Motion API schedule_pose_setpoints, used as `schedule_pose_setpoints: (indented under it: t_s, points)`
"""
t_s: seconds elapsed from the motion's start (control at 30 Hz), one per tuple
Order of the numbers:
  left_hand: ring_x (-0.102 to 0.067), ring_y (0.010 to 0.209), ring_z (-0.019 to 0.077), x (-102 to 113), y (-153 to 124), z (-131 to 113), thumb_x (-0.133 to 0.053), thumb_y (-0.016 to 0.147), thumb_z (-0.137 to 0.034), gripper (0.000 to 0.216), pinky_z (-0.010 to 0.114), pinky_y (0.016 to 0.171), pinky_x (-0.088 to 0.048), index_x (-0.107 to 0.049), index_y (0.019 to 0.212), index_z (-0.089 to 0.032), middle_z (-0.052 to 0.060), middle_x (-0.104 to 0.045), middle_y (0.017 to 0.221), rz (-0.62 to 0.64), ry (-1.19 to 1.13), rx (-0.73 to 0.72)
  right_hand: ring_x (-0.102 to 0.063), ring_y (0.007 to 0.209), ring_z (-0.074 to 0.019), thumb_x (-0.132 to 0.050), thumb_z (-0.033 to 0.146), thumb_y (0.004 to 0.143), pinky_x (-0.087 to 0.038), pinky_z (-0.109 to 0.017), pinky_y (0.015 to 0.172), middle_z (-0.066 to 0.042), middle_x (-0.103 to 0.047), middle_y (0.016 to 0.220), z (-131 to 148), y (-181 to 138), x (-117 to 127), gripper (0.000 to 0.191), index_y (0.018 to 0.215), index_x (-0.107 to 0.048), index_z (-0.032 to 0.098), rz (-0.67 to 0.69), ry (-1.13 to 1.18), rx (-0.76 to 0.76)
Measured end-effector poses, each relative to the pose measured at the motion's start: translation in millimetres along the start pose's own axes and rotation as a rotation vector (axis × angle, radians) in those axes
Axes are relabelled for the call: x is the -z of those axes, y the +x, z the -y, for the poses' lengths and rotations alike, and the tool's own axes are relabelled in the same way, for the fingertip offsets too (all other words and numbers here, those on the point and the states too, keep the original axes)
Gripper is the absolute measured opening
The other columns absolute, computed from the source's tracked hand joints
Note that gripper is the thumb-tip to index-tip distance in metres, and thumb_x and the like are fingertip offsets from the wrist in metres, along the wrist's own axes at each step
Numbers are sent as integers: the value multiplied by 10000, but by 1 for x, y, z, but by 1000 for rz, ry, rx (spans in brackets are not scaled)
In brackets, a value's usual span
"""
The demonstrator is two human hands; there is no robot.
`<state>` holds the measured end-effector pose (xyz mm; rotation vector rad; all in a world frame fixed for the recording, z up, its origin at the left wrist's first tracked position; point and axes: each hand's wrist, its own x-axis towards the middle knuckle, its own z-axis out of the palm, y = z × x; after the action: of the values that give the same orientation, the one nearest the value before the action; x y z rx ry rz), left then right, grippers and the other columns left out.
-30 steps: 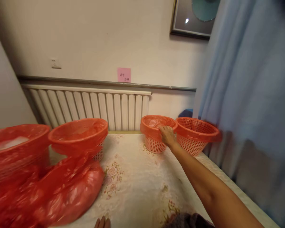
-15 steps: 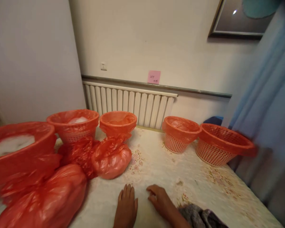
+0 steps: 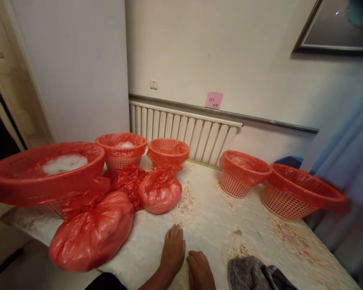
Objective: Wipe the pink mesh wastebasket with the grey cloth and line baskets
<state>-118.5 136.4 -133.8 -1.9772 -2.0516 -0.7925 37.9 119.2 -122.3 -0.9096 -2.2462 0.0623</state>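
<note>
My left hand lies flat and open on the flowered tablecloth, fingers stretched forward. My right hand rests beside it, touching it, fingers loosely bent, holding nothing. A grey cloth lies just right of my right hand. Ahead of my hands sit two full red plastic bags, a big one at the table's left edge and a smaller one. Behind them stand red mesh baskets lined with red bags: a large one and a smaller one, both holding something white, and a third.
Another lined basket and a wide unlined red basket stand at the right. A white radiator and a pink note are on the back wall. A blue curtain hangs at the right, a doorway at the left.
My right hand left the rim of the lined basket and came back to the near table edge beside my left hand. The view swung left, bringing more baskets and bags into sight.
</note>
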Motion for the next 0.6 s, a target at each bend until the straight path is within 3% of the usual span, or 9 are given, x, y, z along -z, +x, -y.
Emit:
schedule_pose_setpoints:
  t_s: [0.3,0.6]
  points:
    - [-520,1276,238,23,-8,13,-472,819,-56,407,461,1086,-408,-620,1182,-168,102,-610,1340,84,-200,-16,-575,860,-222,-442,0,713,-460,-351,777,-9,-646,970,0,-1,0,380,936,-579,276,15,-9,-6]
    - [-595,1094,177,44,-6,33,-440,831,-35,326,380,1032,-438,-655,1012,-200,45,-689,1130,133,-438,-17,-637,809,-215,-471,15,708,-521,-331,719,-25,-695,995,-29,-9,-17,425,1003,-613,286,22,-16,107]
